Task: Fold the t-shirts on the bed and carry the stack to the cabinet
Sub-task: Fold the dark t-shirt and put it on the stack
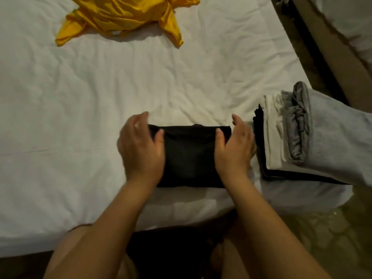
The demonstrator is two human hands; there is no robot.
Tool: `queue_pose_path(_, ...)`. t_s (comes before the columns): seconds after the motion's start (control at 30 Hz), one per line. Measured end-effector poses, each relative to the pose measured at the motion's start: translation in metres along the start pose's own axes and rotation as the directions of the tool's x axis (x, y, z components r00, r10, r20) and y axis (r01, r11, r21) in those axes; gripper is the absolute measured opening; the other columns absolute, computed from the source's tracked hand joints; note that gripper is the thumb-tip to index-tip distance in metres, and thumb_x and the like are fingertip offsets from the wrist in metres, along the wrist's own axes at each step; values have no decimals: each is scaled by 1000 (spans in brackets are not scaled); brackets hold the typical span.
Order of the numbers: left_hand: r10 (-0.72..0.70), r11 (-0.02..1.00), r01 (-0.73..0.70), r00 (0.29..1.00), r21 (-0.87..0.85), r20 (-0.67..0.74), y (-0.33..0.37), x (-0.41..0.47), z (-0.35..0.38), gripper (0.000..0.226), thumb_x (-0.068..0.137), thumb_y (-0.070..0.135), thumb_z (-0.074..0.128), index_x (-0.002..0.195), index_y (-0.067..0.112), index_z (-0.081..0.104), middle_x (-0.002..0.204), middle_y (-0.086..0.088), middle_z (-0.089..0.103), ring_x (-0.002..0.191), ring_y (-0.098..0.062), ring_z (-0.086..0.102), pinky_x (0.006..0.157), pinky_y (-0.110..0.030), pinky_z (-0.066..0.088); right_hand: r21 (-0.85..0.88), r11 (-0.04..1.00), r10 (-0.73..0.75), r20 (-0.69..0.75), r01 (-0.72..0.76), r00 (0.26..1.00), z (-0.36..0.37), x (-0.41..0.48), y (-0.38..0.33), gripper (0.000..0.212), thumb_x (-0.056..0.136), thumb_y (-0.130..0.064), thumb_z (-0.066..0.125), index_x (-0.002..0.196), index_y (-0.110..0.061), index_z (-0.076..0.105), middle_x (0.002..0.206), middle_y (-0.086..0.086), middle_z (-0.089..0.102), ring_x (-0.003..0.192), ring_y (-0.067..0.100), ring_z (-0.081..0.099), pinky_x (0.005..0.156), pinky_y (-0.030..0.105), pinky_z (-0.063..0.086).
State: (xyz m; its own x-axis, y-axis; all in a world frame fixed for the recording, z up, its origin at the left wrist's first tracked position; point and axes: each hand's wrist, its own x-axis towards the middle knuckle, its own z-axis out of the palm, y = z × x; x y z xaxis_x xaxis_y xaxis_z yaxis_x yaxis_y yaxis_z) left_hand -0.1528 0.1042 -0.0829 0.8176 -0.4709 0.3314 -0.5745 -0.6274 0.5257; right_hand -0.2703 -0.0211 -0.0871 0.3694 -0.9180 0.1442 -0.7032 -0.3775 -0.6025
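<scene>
The bed, covered in a creased white sheet, fills most of the view. At its near right corner sits a stack of folded t-shirts. The stack has a black layer at the bottom, then a cream one and a darker grey one, with a pale grey one on top. Its stepped edges face left.

Far across the sheet, towards the left, a yellow t-shirt lies unfolded and crumpled, its sleeves splayed outward.

Near the front edge of the bed, just left of the stack, lies a black t-shirt. It is folded into a flat, compact rectangle, and its long axis runs left to right, parallel to the bed's near edge. The cloth is plain, dark and smooth, with a small bump at the middle of its far edge.

The hands flank its two short ends. The left hand is at the left end and the right hand at the right end. Each has its thumb resting on top of the cloth and its fingers held fairly straight, reaching past the far corners. Neither hand is closed round the shirt.
</scene>
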Motion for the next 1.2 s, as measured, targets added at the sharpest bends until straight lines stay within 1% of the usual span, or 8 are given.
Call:
queue_pose_path(0.13, 188, 960, -225, 959, 164, 213, 7, -43, 27, 48, 87, 33, 38, 130, 17, 51, 136, -11, 51, 128, -26, 43, 104, -55, 29, -190, 905, -357, 143, 380, 923, 29, -42, -16, 48, 85, -32, 40, 129, -22, 54, 132, -1, 57, 126, 20, 47, 105, 45, 20)
queue_pose_path(0.3, 1, 949, -135, 905, 286, 425, -12, -37, 48, 48, 90, 40, 34, 136, 31, 46, 146, -5, 40, 136, -24, 36, 106, -57, 24, -364, 855, -184, 454, 370, 872, 51, -33, 5, 61, 87, -49, 11, 146, -37, 21, 156, -9, 18, 145, 21, 13, 112, 46, -3)
queue_pose_path(0.5, -56, 967, -57, 905, 249, 422, -10, -35, 37, 54, 89, 51, 27, 142, 39, 29, 156, -11, 14, 143, -29, 15, 111, -54, 14, -359, 874, -131, 473, 326, 871, 38, -25, 4, 61, 93, -59, 27, 146, -44, 2, 159, -4, -6, 145, 22, -8, 114, 49, -8)
queue_pose_path(0.6, -220, 975, 189, 899, 118, 378, -27, -40, 11, 51, 94, 51, 37, 143, 36, 31, 156, -17, 6, 142, -33, 13, 114, -46, 17, -367, 924, 41, 376, 108, 926, 16, -26, 17, 68, 88, -67, 30, 146, -45, 2, 159, 3, -6, 145, 26, -4, 116, 48, 3)
queue_pose_path(0.73, -208, 949, 284, 891, -138, 405, -32, -45, -14, 49, 96, 39, 44, 143, 32, 33, 134, -15, 46, 121, -29, 45, 98, -34, 36, -137, 988, 122, 444, -68, 888, -7, -30, 25, 74, 88, -56, 48, 147, -44, 6, 155, 5, 16, 139, 27, 23, 110, 40, 26)
queue_pose_path(0.9, -204, 848, 469, 718, -246, 666, -22, -20, -24, 65, 87, 32, 62, 143, 34, 30, 145, -2, 40, 126, -24, 44, 100, -32, 38, 295, 892, 112, 589, -342, 800, -24, -13, 18, 65, 84, -24, 67, 141, -31, 38, 141, 5, 41, 126, 21, 44, 102, 28, 39)
queue_pose_path(1.0, -191, 800, 530, 671, -282, 717, -20, -15, -43, 69, 83, 21, 68, 142, 29, 33, 144, -3, 40, 125, -21, 44, 99, -28, 38, 316, 901, 52, 604, -299, 796, -44, -9, 12, 69, 82, -20, 70, 142, -28, 38, 139, 4, 44, 124, 19, 46, 102, 29, 41)
queue_pose_path(1.2, -74, 766, 452, 768, -456, 637, 32, -8, -95, 71, 82, 18, 68, 143, 30, 33, 136, 5, 44, 113, -11, 46, 90, -24, 40, 404, 895, -72, 545, -187, 835, -127, 0, -4, 82, 77, -23, 76, 144, -35, 30, 128, -7, 41, 113, 11, 46, 93, 24, 44)
